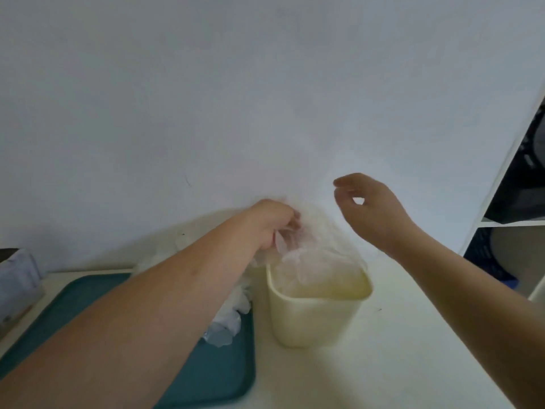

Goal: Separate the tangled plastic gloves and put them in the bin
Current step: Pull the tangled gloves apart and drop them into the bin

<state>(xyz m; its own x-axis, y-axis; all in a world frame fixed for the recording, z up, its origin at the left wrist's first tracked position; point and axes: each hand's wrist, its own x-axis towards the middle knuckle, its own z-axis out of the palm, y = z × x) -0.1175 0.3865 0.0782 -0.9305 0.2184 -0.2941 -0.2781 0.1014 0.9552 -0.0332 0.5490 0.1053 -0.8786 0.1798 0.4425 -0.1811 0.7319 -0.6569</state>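
A cream plastic bin point(317, 320) stands on the white table, right of a teal tray point(218, 376). My left hand point(269, 224) hovers over the bin's far left rim, shut on a clear plastic glove point(300, 255) that hangs down into the bin. More crumpled clear gloves point(227, 323) lie in a tangle on the tray's right edge, partly hidden under my left forearm. My right hand point(373, 211) is raised above and right of the bin, fingers loosely curled and apart, holding nothing.
A white wall rises close behind the table. A grey-blue package point(16, 284) sits at the far left edge. White shelving point(510, 222) with dark contents stands at the right. Bare tabletop point(413, 335) lies right of the bin.
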